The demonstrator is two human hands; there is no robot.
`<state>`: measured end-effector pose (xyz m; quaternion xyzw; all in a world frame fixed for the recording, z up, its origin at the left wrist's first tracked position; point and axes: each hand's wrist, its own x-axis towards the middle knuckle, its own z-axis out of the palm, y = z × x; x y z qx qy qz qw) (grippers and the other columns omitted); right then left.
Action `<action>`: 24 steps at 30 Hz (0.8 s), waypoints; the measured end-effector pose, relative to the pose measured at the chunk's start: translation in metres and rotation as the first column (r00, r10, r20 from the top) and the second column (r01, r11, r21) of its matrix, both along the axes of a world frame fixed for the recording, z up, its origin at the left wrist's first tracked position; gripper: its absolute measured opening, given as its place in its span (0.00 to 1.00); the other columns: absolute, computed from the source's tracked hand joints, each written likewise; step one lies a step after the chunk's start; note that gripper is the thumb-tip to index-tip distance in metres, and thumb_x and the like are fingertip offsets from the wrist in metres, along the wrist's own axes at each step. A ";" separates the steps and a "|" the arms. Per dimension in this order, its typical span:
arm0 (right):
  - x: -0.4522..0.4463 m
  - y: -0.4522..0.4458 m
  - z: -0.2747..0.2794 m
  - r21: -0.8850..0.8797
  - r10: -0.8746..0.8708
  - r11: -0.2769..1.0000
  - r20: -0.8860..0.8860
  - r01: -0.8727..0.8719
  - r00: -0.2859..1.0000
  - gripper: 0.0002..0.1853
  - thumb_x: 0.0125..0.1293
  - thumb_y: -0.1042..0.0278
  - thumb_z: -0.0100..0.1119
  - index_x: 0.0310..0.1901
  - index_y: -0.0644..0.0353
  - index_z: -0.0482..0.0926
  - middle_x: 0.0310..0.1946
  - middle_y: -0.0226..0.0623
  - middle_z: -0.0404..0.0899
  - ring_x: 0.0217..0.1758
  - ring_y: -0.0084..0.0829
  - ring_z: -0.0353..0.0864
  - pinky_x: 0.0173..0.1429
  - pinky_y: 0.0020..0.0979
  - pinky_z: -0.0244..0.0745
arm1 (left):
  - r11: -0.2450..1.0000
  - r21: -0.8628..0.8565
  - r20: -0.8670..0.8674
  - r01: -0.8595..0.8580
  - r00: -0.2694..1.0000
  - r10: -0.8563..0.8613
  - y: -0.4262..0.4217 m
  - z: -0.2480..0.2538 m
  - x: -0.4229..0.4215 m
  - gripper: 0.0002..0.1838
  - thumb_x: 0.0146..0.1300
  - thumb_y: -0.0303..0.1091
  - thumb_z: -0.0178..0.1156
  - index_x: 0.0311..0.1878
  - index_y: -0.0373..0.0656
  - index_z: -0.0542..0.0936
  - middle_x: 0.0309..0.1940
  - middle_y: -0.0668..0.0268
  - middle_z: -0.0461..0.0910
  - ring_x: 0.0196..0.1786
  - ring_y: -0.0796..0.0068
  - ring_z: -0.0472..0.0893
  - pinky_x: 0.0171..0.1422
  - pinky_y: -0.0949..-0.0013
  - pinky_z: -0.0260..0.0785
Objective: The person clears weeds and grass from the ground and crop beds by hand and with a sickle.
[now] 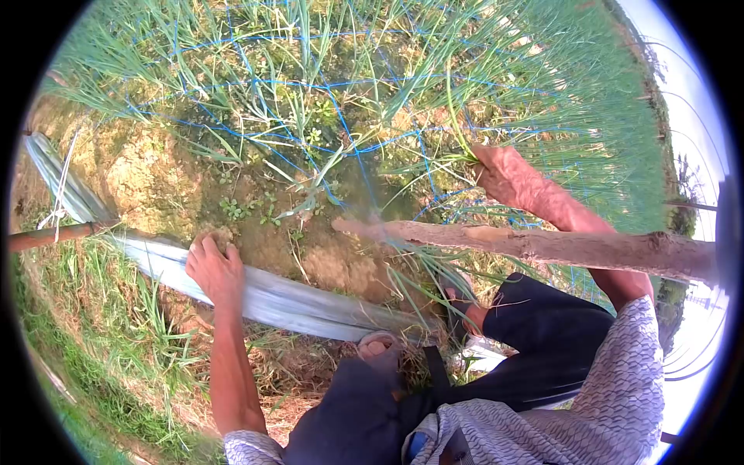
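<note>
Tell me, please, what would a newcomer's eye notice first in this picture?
Probably the thick wooden pole, which comes in from the right edge and points between the two hands. Next, the blue netting stretched among the green plants across the upper part. Below it, a pale strip of sheeting runs along the soil's edge, near the left hand, while the right hand grips green stalks.

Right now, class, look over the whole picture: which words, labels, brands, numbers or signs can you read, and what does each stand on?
There are none: no lettering or number can be read anywhere.
Pale sheeting: folds and shine, no readable print.
Patterned shirt: wavy lines, no letters to be made out.
Wooden pole: bare, rough wood, no readable mark.
Dark legwear: no readable brand.
</note>
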<state>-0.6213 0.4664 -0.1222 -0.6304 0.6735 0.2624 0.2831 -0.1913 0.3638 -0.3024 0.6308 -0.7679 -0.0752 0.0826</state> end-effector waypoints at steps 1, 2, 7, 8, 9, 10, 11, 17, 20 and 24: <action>0.004 -0.008 -0.025 0.036 0.247 0.969 -0.104 -0.245 0.963 0.09 0.60 0.73 0.54 0.41 0.65 0.78 0.30 0.44 0.81 0.35 0.37 0.82 0.38 0.38 0.78 | 1.000 -0.002 -0.010 -0.001 1.000 0.001 0.000 0.000 0.000 0.17 0.55 0.35 0.60 0.48 0.40 0.75 0.56 0.56 0.71 0.59 0.55 0.67 0.65 0.54 0.54; 0.007 -0.016 -0.050 0.072 0.477 0.878 -0.198 -0.473 0.856 0.09 0.58 0.74 0.55 0.40 0.65 0.79 0.31 0.46 0.82 0.37 0.41 0.84 0.41 0.41 0.80 | 1.000 -0.002 -0.020 -0.001 1.000 0.001 -0.001 0.000 -0.001 0.17 0.55 0.35 0.60 0.48 0.40 0.75 0.57 0.56 0.71 0.60 0.55 0.67 0.65 0.54 0.53; -0.009 -0.061 -0.133 -0.064 0.161 0.985 0.006 -0.160 0.987 0.08 0.53 0.74 0.58 0.34 0.63 0.83 0.32 0.50 0.83 0.40 0.50 0.84 0.41 0.45 0.80 | 1.000 -0.014 -0.033 -0.013 0.999 0.013 -0.004 -0.007 0.000 0.18 0.55 0.34 0.61 0.49 0.40 0.75 0.57 0.57 0.71 0.61 0.56 0.67 0.66 0.55 0.53; -0.010 -0.072 -0.144 0.036 0.218 0.976 -0.105 -0.216 0.970 0.08 0.53 0.74 0.58 0.34 0.63 0.83 0.32 0.50 0.83 0.41 0.50 0.84 0.42 0.45 0.80 | 1.000 -0.006 -0.026 -0.013 1.000 0.013 -0.005 -0.008 0.000 0.19 0.54 0.34 0.61 0.49 0.40 0.75 0.57 0.57 0.71 0.61 0.57 0.67 0.66 0.55 0.53; -0.016 -0.080 -0.154 0.037 0.227 0.974 -0.102 -0.224 0.969 0.08 0.53 0.74 0.58 0.34 0.63 0.83 0.32 0.50 0.83 0.41 0.50 0.84 0.42 0.45 0.80 | 1.000 0.004 -0.019 -0.018 1.000 0.018 -0.005 -0.009 0.001 0.19 0.54 0.34 0.61 0.49 0.40 0.75 0.57 0.57 0.71 0.61 0.57 0.67 0.66 0.55 0.53; -0.026 -0.084 -0.166 -0.029 0.004 1.000 -0.064 -0.006 0.998 0.07 0.53 0.73 0.58 0.34 0.64 0.83 0.32 0.51 0.83 0.40 0.50 0.84 0.43 0.45 0.79 | 1.000 0.009 -0.017 -0.023 1.000 0.023 -0.004 -0.010 0.001 0.19 0.54 0.34 0.61 0.49 0.40 0.75 0.57 0.57 0.71 0.61 0.57 0.67 0.66 0.55 0.53; -0.039 -0.090 -0.181 -0.088 -0.217 0.973 -0.012 0.216 0.976 0.08 0.54 0.72 0.58 0.34 0.64 0.83 0.32 0.51 0.83 0.40 0.50 0.84 0.43 0.46 0.79 | 1.000 -0.002 -0.015 -0.017 1.000 0.017 -0.004 -0.011 0.002 0.19 0.53 0.35 0.61 0.49 0.40 0.75 0.57 0.58 0.71 0.61 0.57 0.67 0.66 0.55 0.53; -0.090 -0.130 -0.338 -0.591 -0.609 0.547 0.205 0.592 0.766 0.17 0.59 0.53 0.58 0.35 0.61 0.81 0.39 0.51 0.83 0.44 0.49 0.83 0.47 0.42 0.78 | 0.998 0.001 0.021 -0.058 0.998 0.058 -0.006 -0.011 -0.005 0.19 0.52 0.35 0.62 0.48 0.41 0.76 0.56 0.57 0.72 0.61 0.55 0.68 0.66 0.54 0.53; -0.085 -0.152 -0.354 -0.551 -0.706 0.294 0.425 0.781 0.566 0.16 0.61 0.53 0.56 0.43 0.57 0.78 0.42 0.47 0.83 0.45 0.41 0.83 0.46 0.38 0.77 | 0.999 0.000 0.020 -0.051 0.998 0.051 -0.010 -0.013 -0.005 0.19 0.52 0.36 0.62 0.48 0.40 0.76 0.55 0.57 0.72 0.60 0.55 0.68 0.65 0.54 0.53; -0.132 -0.133 -0.429 -0.578 -0.531 0.209 0.610 0.789 0.588 0.12 0.61 0.57 0.56 0.38 0.56 0.78 0.33 0.44 0.83 0.37 0.39 0.82 0.40 0.37 0.76 | 0.999 0.017 0.028 -0.043 0.999 0.042 -0.009 -0.013 -0.006 0.18 0.53 0.36 0.62 0.47 0.40 0.76 0.55 0.56 0.72 0.60 0.54 0.68 0.65 0.53 0.53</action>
